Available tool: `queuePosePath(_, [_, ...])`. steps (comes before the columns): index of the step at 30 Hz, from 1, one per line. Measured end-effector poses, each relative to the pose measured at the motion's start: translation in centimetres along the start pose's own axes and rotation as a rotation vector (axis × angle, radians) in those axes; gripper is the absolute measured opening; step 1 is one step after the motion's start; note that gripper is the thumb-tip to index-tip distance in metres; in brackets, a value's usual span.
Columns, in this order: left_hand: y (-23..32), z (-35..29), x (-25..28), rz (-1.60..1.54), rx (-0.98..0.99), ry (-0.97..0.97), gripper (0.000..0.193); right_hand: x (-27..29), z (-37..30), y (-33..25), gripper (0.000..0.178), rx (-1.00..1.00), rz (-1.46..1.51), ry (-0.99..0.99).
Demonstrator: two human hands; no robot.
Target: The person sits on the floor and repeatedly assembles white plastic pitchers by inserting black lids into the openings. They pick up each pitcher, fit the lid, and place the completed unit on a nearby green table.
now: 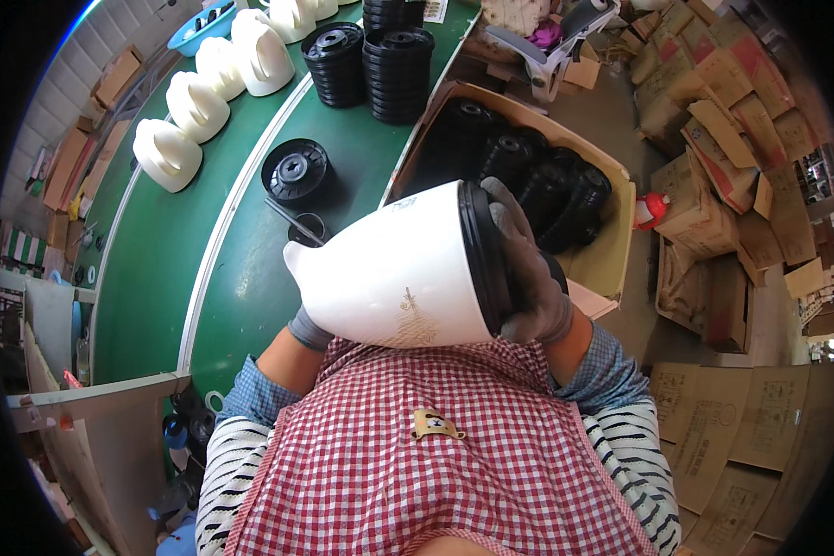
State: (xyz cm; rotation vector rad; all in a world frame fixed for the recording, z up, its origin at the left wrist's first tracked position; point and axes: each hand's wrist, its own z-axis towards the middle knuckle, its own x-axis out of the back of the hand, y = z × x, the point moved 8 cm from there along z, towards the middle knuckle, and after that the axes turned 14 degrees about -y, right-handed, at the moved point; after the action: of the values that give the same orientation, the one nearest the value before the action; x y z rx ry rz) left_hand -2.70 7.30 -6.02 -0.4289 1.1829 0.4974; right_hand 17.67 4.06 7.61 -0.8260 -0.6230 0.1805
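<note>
Holds a white jug body (389,269) on its side across the centre of the frame, spout toward the left, with a gold plant-like print (415,320) low on its wall. Grasps a black base (487,259) at the wide right end of the jug with the gloved right hand (536,278), wrapping over it from the right, fingers high and thumb low. Reaches behind the jug with the gloved left hand (309,330), visible only near the wrist, left of centre; cannot tell the grip there.

Wears a red-and-white checked apron (371,482) with a bear patch (435,424) in the lower middle of the frame. Faces a green worktop (204,157) in the upper left. Has on it, above the jug, a black disc (296,171), and just below that a grey rod (292,221) against a small round piece (317,221). Has stacked black discs (398,79) at top centre, a row of white shells (167,153) at upper left, and a blue basin (191,43) beyond. Has an open cardboard box (612,255) of black parts (519,157) right of the worktop, and heaped cartons (718,130) at upper right.
</note>
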Motion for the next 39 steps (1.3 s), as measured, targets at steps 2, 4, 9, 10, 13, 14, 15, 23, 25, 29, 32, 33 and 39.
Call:
queuePosePath(2, [0.0,-0.1,-0.2,0.006,-0.007,0.022,0.1,-0.2,0.6,0.0,0.12,-0.094,0.138,0.072])
queuePosePath(4, [-0.3,0.3,-0.3,-0.011,0.0,0.041,0.105,0.1,1.1,-0.7,0.116,-0.168,0.165,0.051])
queuePosePath(9, [-2.2,0.7,-0.2,-0.25,0.083,0.077,0.094,0.3,0.8,-1.9,0.113,-0.088,-0.094,-0.051])
queuePosePath(10, [-2.4,1.0,-0.6,-0.191,0.132,0.026,0.088,0.5,1.2,-2.9,0.112,-0.051,-0.183,-0.088])
queuePosePath(13, [-3.1,2.7,-2.8,0.22,0.287,-0.241,0.08,0.8,2.0,-5.1,0.115,-0.004,-0.34,-0.169])
queuePosePath(14, [-3.5,3.1,-3.1,0.127,0.237,-0.134,0.081,1.0,2.1,-5.4,0.116,0.001,-0.369,-0.194])
queuePosePath(15, [-3.6,3.1,-2.9,0.123,0.257,-0.115,0.082,1.1,2.0,-5.6,0.118,0.006,-0.398,-0.22])
queuePosePath(23, [-2.5,3.8,2.3,0.011,0.199,0.122,0.088,2.1,0.8,-4.8,0.114,-0.08,-0.319,-0.171])
queuePosePath(25, [-1.8,3.1,0.4,-0.017,0.21,-0.144,0.095,1.7,0.7,-2.3,0.107,-0.169,-0.034,-0.024])
queuePosePath(29, [-0.8,3.2,-1.4,-0.051,0.032,-0.123,0.11,1.2,0.9,-1.5,0.107,-0.294,0.122,0.028])
queuePosePath(32, [-1.2,2.9,-0.5,-0.254,0.067,-0.059,0.135,1.1,0.8,-2.1,0.11,-0.22,0.006,-0.044])
queuePosePath(33, [-1.1,2.6,0.3,-0.283,0.1,-0.035,0.138,1.1,0.9,-2.5,0.112,-0.176,-0.07,-0.059])
queuePosePath(39, [-4.1,2.3,-1.1,-0.3,0.224,0.189,0.133,0.3,1.0,-6.2,0.112,0.003,-0.448,-0.199])
